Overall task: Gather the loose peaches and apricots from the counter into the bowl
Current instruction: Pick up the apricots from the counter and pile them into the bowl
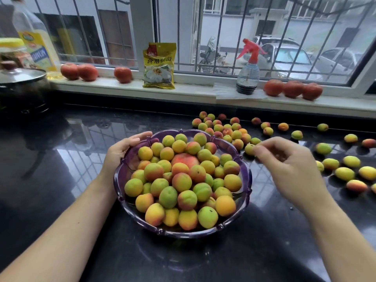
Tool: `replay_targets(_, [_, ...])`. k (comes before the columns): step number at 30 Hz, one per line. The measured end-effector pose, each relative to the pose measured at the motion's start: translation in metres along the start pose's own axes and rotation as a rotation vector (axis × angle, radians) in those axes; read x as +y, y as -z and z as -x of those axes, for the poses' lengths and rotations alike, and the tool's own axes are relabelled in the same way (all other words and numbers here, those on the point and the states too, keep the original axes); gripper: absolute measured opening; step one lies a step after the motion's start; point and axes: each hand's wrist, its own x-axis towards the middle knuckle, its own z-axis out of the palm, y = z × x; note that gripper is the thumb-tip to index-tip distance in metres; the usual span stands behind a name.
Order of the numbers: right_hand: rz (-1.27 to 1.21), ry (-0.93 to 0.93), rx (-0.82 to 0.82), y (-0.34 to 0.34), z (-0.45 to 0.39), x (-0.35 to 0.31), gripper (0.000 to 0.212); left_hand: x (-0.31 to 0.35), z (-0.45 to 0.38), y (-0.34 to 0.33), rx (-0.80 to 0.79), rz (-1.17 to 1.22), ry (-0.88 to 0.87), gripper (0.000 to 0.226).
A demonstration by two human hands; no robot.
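we see our left hand curved along the far-left rim of the purple bowl, fingers lying over the scalloped edge and thumb on the outer wall, gripping it. the left forearm runs in from the near-left corner of the counter and lies low over the dark stone.

our right hand hangs just right of the bowl's far rim, wrist raised, fingers loosely curled and pointing left. its fingertips meet a green-yellow apricot that sits on the counter just beside the bowl; we cannot tell whether they pinch it or only touch it. the two hands are well apart, with the bowl between them.

the bowl stands near the middle of the counter and is heaped with apricots, a larger red peach showing near the top of the heap.

loose fruit remains on the counter: a tight cluster lies behind the bowl toward the far edge, a thin line strings along the far edge to the right, and a scattered group lies near the right edge, beyond the right hand.

the left half of the counter is bare, glossy stone as far as a dark pot at the far-left corner. the near edge in front of the bowl is bare too.

on the windowsill behind stand a yellow packet, a spray bottle and several tomatoes.
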Motion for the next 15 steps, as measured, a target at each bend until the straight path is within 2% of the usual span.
replay_targets(2, [0.203,-0.138,0.202,0.004,-0.011,0.029,0.009,0.0,0.001,0.0,-0.015,0.028,-0.008,0.06])
replay_targets(5, [0.406,-0.319,0.314,0.013,-0.02,0.064,0.02,0.0,0.003,0.0,-0.055,0.061,-0.012,0.061])
replay_targets(8, [0.487,-0.403,0.244,0.014,-0.022,0.076,0.033,0.0,0.005,-0.002,-0.062,0.056,-0.017,0.06])
replay_targets(12, [0.57,-0.387,0.028,-0.007,-0.019,0.076,0.048,0.001,0.006,-0.004,-0.03,0.055,-0.013,0.053])
replay_targets(15, [0.654,-0.405,-0.048,-0.017,-0.022,0.072,0.056,0.001,0.007,-0.004,-0.022,0.053,-0.009,0.049])
